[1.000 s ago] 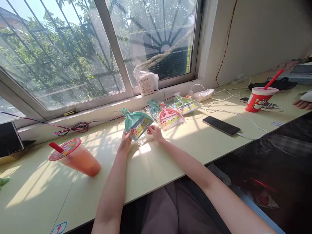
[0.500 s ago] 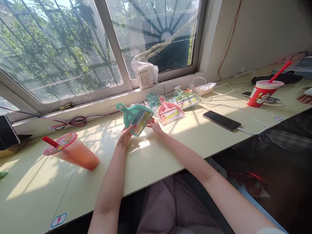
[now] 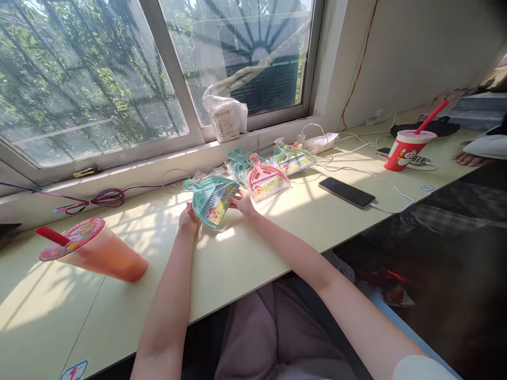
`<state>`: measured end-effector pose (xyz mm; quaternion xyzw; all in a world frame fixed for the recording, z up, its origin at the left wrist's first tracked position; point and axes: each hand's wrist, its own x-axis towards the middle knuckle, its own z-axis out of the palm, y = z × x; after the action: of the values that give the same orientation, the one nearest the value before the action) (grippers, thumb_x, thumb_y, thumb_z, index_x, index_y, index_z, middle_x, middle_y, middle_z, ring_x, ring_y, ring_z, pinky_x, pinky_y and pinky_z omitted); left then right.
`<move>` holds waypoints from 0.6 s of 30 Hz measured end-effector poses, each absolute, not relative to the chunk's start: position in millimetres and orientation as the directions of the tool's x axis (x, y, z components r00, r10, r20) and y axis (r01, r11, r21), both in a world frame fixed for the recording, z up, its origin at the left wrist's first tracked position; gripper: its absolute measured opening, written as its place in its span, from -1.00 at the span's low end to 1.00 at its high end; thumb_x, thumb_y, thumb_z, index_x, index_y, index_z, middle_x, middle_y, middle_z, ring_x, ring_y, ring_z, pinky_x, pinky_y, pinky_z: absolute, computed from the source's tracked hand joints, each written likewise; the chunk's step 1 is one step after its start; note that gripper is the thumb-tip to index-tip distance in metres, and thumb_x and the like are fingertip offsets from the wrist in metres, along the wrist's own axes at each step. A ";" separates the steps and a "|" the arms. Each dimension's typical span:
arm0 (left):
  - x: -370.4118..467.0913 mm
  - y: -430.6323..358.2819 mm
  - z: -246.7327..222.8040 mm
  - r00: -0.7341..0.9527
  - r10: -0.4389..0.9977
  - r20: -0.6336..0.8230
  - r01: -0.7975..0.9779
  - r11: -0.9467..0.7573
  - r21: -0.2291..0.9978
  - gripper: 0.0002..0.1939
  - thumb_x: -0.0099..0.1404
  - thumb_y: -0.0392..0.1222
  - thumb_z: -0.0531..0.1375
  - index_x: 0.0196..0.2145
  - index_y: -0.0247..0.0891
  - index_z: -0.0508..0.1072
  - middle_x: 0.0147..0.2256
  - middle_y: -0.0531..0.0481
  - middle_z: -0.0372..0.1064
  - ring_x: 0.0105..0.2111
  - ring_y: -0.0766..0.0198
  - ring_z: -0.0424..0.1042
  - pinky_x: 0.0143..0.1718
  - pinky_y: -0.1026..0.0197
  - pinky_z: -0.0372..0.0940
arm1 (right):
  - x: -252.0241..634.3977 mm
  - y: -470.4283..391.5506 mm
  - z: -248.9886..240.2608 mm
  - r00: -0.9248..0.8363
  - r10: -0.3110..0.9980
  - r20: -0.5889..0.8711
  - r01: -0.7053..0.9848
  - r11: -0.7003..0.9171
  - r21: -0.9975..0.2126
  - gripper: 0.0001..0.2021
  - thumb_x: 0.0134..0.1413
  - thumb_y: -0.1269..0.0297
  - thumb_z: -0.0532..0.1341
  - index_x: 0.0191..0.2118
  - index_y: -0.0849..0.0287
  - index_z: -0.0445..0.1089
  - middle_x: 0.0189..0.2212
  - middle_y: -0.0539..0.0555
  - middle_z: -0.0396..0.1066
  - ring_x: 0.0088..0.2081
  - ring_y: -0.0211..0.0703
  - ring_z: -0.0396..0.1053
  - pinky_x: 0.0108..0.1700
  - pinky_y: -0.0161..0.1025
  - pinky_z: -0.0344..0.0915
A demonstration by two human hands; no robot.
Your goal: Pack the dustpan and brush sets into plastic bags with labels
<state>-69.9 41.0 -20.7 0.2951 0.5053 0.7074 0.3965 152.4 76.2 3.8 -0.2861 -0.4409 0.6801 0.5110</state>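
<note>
A teal mini dustpan and brush set (image 3: pixel 212 198) in clear wrap, with a yellow and white label, is held tilted just above the table. My left hand (image 3: pixel 187 217) grips its left edge, the fingertips partly behind it. On the right edge, my right hand (image 3: pixel 242 202) pinches the set near the label. Close behind my right hand lie a pink wrapped dustpan set (image 3: pixel 267 177), a second teal set (image 3: pixel 238 161) partly covered by it, and a green set (image 3: pixel 292 158).
A cup of orange drink (image 3: pixel 106 253) stands at left, a red cup (image 3: pixel 407 150) at right. A phone (image 3: pixel 346 191) with a white cable lies right of the sets. Bundled wires (image 3: pixel 106 198) run below the window. Another person's hand (image 3: pixel 469 158) rests at the far right.
The teal set has turned slightly in my hands, its handle now lower and pointing more to the left. My left hand has shifted up along its left edge. The camera view has swung a little right.
</note>
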 end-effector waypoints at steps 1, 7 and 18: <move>-72.7 43.6 -22.6 -0.549 0.835 0.040 -0.232 -0.198 0.952 -0.69 0.28 0.11 0.23 -0.25 -0.19 0.47 -0.30 -0.10 0.55 -0.12 0.04 0.55 -0.17 0.07 0.48 | 151.6 75.5 5.0 -0.323 0.944 0.070 -0.433 -0.082 -0.897 -0.75 0.00 0.41 0.43 -0.22 0.17 0.39 -0.43 -0.01 0.54 -0.35 -0.17 0.55 -0.08 -0.08 0.57; -79.3 49.8 -20.4 -0.698 0.711 0.089 -0.127 -0.245 0.961 -0.68 0.35 0.07 0.11 -0.15 -0.23 0.43 -0.12 -0.17 0.50 0.02 0.11 0.49 -0.03 0.11 0.45 | 147.5 72.5 12.3 -0.399 0.911 0.103 -0.397 -0.071 -0.915 -0.75 -0.03 0.41 0.45 -0.23 0.20 0.44 -0.44 -0.02 0.55 -0.38 -0.21 0.53 -0.13 -0.09 0.57; -81.2 27.0 6.6 -0.515 0.659 0.549 0.533 -0.256 0.807 -0.55 0.13 0.14 0.34 -0.17 -0.25 0.54 -0.09 -0.17 0.53 0.06 0.00 0.45 0.17 -0.03 0.28 | 175.5 95.5 17.5 -0.503 0.859 0.090 -0.204 -0.017 -0.979 -0.73 -0.05 0.48 0.45 -0.18 0.25 0.50 -0.43 0.03 0.57 -0.39 -0.19 0.52 -0.22 -0.16 0.54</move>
<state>-81.2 27.0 6.6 0.4901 0.6079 0.6227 0.0505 175.5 95.5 17.5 -0.2873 -0.5706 0.6528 0.4072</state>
